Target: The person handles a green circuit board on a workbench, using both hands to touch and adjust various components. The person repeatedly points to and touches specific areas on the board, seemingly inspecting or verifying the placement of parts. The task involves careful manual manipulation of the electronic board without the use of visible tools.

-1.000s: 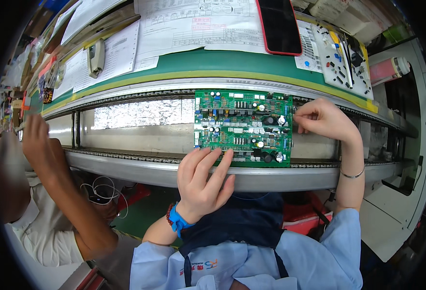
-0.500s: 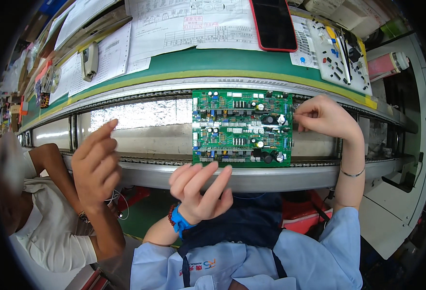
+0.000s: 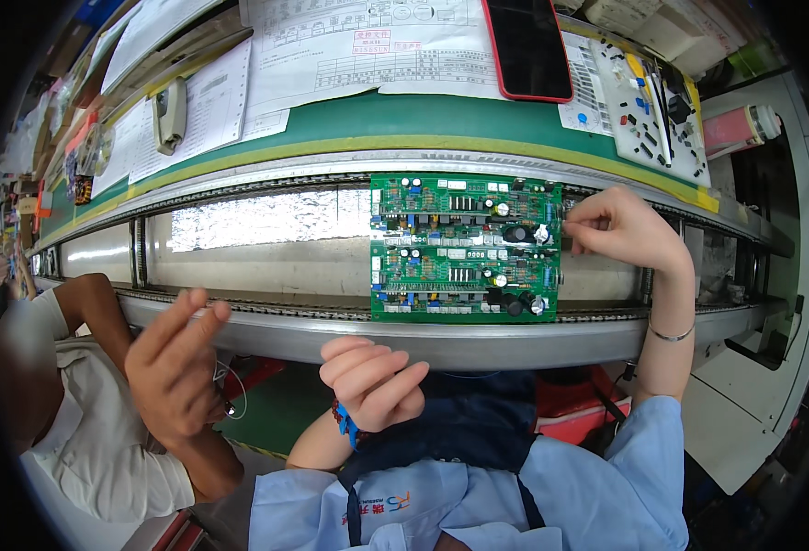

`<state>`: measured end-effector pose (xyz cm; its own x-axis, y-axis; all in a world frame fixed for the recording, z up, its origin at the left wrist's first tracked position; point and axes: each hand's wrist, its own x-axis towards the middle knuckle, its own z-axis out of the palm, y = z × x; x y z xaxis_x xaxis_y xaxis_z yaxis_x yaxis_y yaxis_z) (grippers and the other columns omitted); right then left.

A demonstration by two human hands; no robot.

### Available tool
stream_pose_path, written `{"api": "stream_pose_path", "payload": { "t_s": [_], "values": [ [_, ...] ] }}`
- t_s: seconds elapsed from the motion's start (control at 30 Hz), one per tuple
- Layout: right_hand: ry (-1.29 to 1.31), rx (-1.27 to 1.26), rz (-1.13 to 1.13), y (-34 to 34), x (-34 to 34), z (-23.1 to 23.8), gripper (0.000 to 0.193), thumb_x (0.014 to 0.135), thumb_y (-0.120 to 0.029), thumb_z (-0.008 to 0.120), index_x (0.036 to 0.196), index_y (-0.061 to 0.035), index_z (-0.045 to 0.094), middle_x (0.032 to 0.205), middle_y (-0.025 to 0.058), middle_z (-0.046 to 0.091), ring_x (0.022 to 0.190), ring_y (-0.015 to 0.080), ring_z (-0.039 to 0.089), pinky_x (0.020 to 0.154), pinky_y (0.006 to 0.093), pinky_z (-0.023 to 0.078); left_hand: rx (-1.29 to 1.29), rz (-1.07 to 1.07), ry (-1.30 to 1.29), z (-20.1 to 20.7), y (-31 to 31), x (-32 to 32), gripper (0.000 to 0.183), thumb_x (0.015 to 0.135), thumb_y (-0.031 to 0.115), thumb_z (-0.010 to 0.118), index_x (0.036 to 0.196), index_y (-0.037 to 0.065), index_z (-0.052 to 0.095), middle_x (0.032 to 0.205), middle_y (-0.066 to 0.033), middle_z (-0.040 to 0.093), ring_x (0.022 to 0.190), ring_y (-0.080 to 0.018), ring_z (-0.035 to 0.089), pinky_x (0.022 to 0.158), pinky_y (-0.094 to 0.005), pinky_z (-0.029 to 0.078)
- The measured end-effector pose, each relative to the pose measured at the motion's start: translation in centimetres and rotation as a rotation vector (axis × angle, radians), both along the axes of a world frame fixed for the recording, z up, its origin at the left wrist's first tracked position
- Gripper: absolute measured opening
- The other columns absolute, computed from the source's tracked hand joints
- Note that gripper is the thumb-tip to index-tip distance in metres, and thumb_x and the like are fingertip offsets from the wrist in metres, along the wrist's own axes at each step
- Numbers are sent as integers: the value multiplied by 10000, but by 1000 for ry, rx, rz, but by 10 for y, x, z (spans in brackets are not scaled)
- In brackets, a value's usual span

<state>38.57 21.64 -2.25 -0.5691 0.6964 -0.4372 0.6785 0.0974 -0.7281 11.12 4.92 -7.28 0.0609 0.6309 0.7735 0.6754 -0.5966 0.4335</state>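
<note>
A green circuit board (image 3: 464, 246) packed with small parts rests across the two chain rails of a conveyor (image 3: 266, 312). My right hand (image 3: 620, 230) pinches at the board's right edge, fingertips together; what they hold is too small to tell. My left hand (image 3: 370, 381) hangs loosely curled below the near rail, off the board and holding nothing.
A co-worker's hand (image 3: 176, 367) is raised at the left, below the rail. Beyond the conveyor a green bench holds paper sheets (image 3: 367, 46), a dark phone in a red case (image 3: 526, 44), a white parts tray (image 3: 648, 106) and a tape dispenser (image 3: 169, 112).
My left hand has come off the board's near edge, dropped below the rail and curled. The co-worker's hand has swung from the far left down toward the middle.
</note>
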Motion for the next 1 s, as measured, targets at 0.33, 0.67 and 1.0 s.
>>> {"api": "stream_pose_path", "payload": {
  "t_s": [0.33,0.67,1.0],
  "values": [
    [2,-37,-33,0,0,0,196,767,-113,550,752,69,623,613,112,627,560,118,597,528,258,450,19,-47,-21,-1,1,-3,229,714,104,588,922,174,654,948,14,547,822,-157,499,707,-293,430],
    [20,-48,-53,-1,-4,4,187,772,-98,560,755,76,626,625,111,635,578,115,614,540,253,463,-11,-96,10,2,2,-3,53,817,123,551,861,123,580,874,-24,507,755,-174,487,628,-286,423],
    [-8,-54,-56,-1,-4,3,185,761,-104,558,760,64,634,614,104,632,565,111,602,527,257,452,-26,-124,6,3,2,-3,78,801,89,559,876,102,573,862,-36,520,745,-182,502,628,-289,427]
  ]
}}
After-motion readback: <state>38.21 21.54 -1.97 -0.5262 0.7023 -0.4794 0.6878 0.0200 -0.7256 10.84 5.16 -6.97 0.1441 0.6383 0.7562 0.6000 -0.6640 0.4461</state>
